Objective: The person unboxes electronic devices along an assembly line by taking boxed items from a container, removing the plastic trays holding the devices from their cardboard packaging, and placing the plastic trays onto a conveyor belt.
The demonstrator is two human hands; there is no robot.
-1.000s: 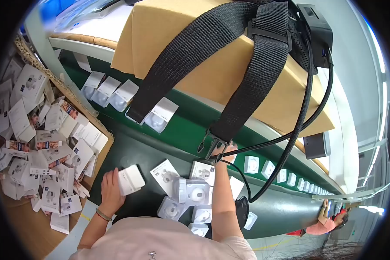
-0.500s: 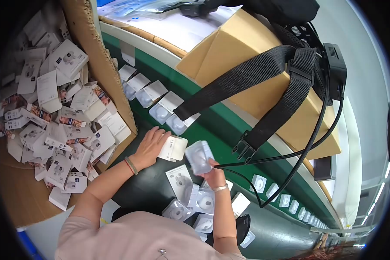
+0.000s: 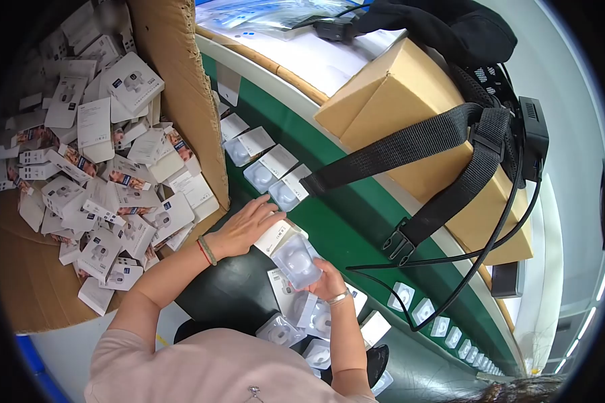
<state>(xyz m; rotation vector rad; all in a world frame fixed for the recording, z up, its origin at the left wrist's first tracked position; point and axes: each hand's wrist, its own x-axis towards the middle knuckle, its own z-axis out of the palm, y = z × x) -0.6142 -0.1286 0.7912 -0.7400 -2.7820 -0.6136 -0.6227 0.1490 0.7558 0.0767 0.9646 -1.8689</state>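
Observation:
My left hand is closed on a white box, its fingers over the box's upper side. A clear plastic tray is gripped by my right hand at its right edge. The tray's upper left corner overlaps the box, and whether it enters the box is hard to tell. Just below lie an upright-facing printed box and several clear trays on the dark work surface.
A large carton full of white boxes stands left. Trays with white flaps line the green belt, with more trays at right. Behind are a brown box, black straps and cables.
Earlier my right hand reached to the belt; it now holds a clear tray, brought against the white box. My left hand carried that box up and right. The camera view has also shifted.

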